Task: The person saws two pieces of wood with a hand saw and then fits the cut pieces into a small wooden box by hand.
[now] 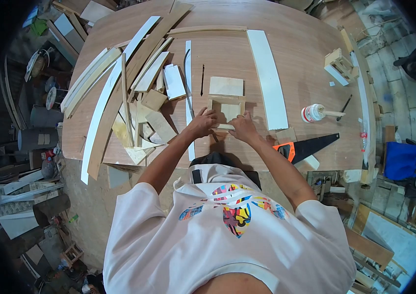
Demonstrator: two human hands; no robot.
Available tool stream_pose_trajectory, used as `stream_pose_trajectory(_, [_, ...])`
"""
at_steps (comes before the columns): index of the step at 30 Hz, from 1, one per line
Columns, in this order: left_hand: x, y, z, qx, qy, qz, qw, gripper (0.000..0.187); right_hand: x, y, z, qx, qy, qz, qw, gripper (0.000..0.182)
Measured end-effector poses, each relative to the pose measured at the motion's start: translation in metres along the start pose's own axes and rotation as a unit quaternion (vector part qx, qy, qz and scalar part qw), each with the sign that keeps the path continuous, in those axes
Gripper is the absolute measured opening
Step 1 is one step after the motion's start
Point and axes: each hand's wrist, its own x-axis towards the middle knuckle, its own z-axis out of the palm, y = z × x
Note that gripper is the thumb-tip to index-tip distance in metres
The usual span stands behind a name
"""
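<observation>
I see both arms stretched forward, left hand [202, 122] and right hand [243, 128] gripping the small wooden frame [226, 109] near the table [306, 59] front edge, fingers curled.

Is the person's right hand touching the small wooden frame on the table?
Touching. The head view shows the right hand pressed on the near edge of the small wooden frame, with no gap; the left hand grips its other corner.

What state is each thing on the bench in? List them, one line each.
Small wooden frame: flat on the bench, gripped at its near edge by both hands.
Left hand: closed on the frame's near left corner.
Right hand: closed on the frame's near right corner.
Square panel: lying loose beyond the frame.
Glue bottle: on its side.
Handsaw: lying flat, untouched.
</observation>
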Motion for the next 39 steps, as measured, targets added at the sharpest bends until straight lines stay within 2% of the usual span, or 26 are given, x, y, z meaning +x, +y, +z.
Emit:
stream_pose_trajectory(6, [0.003,-0.007,0.006,-0.033,-0.025,0.012,0.999,0.036,0.000,0.000,0.000,0.001,0.000,-0.002,1.000,0.023])
stream_pose_trajectory(8, [0.004,-0.009,0.009,-0.033,-0.031,0.015,0.999,0.036,0.001,-0.001,-0.001,-0.047,-0.034,-0.006,0.998,0.024])
stream_pose_trajectory(10, [0.005,-0.010,0.011,-0.034,-0.038,0.018,0.999,0.035,0.000,-0.002,-0.001,-0.054,-0.027,-0.008,0.998,0.025])
stream_pose_trajectory(18, [0.004,-0.006,0.018,-0.035,0.002,0.003,0.999,0.029,0.001,-0.003,0.002,-0.069,-0.024,-0.004,0.997,0.024])
stream_pose_trajectory(22, [0.007,-0.006,0.018,-0.021,-0.022,0.002,1.000,0.027,0.000,-0.003,0.001,-0.068,-0.021,-0.002,0.997,0.023])
stream_pose_trajectory(25, [0.006,-0.003,0.022,-0.019,0.006,0.004,1.000,0.026,0.002,-0.005,0.000,-0.080,-0.036,-0.003,0.996,0.026])
stream_pose_trajectory(30, [0.008,-0.001,0.024,0.015,-0.003,-0.015,1.000,0.024,0.002,-0.002,0.003,-0.069,-0.017,-0.015,0.997,0.027])
stream_pose_trajectory(33, [0.007,0.004,0.024,0.083,-0.005,-0.017,0.996,0.023,0.003,-0.002,0.002,-0.063,-0.034,-0.008,0.997,0.027])
stream_pose_trajectory(39, [0.007,0.007,0.016,0.128,0.000,-0.018,0.992,0.023,0.004,-0.001,0.001,-0.073,-0.045,-0.010,0.996,0.030])
